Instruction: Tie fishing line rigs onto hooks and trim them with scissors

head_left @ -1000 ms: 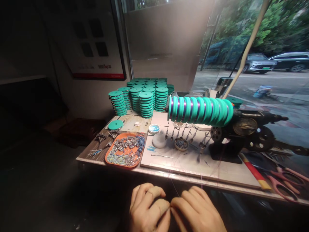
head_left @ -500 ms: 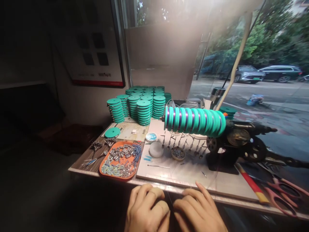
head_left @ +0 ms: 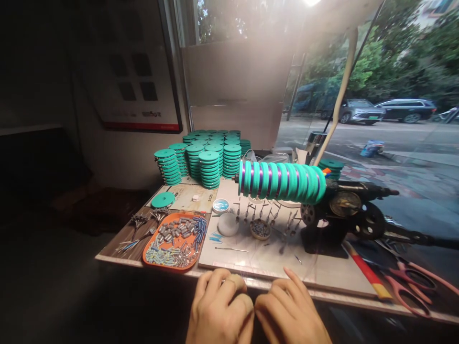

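Directly at the near table edge [head_left: 107,258], the left hand [head_left: 217,313] and right hand [head_left: 290,313] meet fingertip to fingertip, both curled narrow; what they pinch cannot be told. Beyond them lies a needle [head_left: 231,249] on the white board [head_left: 322,272]. Farther left sits the orange tray [head_left: 147,255] of beads; farther right, teal spools [head_left: 281,180] are mounted on the black winder [head_left: 344,215].

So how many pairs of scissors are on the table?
2, both pink-handled, at the table's right end: one farther back, one nearer the front edge, right of the red ruler. More may lie out of view.
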A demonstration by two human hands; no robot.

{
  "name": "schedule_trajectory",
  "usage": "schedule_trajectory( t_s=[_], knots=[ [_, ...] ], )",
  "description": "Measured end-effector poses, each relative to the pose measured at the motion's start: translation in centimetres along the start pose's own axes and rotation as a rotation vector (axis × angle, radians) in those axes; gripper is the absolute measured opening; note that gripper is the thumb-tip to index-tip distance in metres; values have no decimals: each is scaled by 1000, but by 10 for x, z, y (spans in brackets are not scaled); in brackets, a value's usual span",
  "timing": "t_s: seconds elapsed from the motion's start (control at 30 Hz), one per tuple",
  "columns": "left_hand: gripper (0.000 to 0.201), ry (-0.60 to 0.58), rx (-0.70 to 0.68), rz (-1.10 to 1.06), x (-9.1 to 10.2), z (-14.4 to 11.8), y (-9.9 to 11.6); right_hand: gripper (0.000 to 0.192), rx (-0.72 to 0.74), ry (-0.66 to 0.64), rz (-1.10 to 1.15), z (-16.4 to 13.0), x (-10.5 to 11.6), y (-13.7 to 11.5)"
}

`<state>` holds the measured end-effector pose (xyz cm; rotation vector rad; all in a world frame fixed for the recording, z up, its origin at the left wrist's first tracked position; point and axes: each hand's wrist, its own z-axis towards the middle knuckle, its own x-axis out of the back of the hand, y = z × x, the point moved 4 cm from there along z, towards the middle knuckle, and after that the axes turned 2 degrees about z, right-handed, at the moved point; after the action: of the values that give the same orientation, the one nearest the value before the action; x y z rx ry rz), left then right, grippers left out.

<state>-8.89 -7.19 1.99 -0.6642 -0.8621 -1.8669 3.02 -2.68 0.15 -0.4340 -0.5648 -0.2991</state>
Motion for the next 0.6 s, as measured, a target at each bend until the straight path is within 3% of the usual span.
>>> schedule_trajectory(
  t_s=[0.27, 0.33, 0.43, 0.6],
  knots=[
    [13, -81, -10, 21, 6, 9, 4, 23, -30, 6, 49, 0, 3, 5],
    [7, -134, 21, -15, 10, 11, -1, 17, 14, -41, 63, 3, 9, 9],
    [26, -189, 75, -95, 17, 9, -13, 7, 110, -179, 19, 5, 15, 14],
    [6, -220, 72, -154, 23, 8, -17, 6, 137, -181, 8, 6, 22, 19]
  ],
)
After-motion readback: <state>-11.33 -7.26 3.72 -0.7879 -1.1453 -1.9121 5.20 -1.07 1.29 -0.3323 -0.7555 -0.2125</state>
